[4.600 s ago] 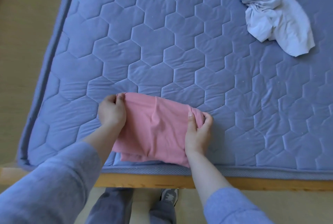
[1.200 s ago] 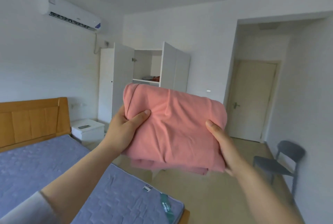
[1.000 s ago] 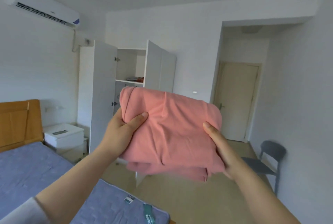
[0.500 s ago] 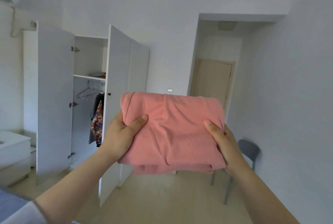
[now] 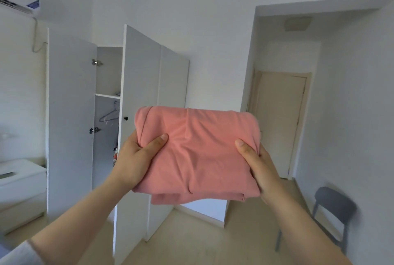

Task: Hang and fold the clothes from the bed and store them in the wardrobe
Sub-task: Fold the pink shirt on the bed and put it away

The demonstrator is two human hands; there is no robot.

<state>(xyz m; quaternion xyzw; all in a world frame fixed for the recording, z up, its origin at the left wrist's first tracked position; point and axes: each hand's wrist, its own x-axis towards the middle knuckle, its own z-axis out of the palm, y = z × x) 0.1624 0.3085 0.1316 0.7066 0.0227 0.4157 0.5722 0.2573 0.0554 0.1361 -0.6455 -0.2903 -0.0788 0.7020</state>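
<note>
A person carries a folded pink garment [image 5: 198, 153] in both hands toward an open white wardrobe [image 5: 136, 85].

The left hand [image 5: 136, 160] grips the garment's left edge with its thumb pressed on top and fingers tucked beneath; the right hand [image 5: 255, 162] grips the right edge the same way, so the bundle is held up in the air at chest height in front of the wardrobe. One wardrobe door stands open, showing a shelf [image 5: 107, 95] and an empty hanger [image 5: 109, 115] on the rail below. A grey chair [image 5: 332, 207] stands at the right wall, near a closed beige door [image 5: 279, 123]. An air conditioner [image 5: 19, 1] is mounted high on the left.
</note>
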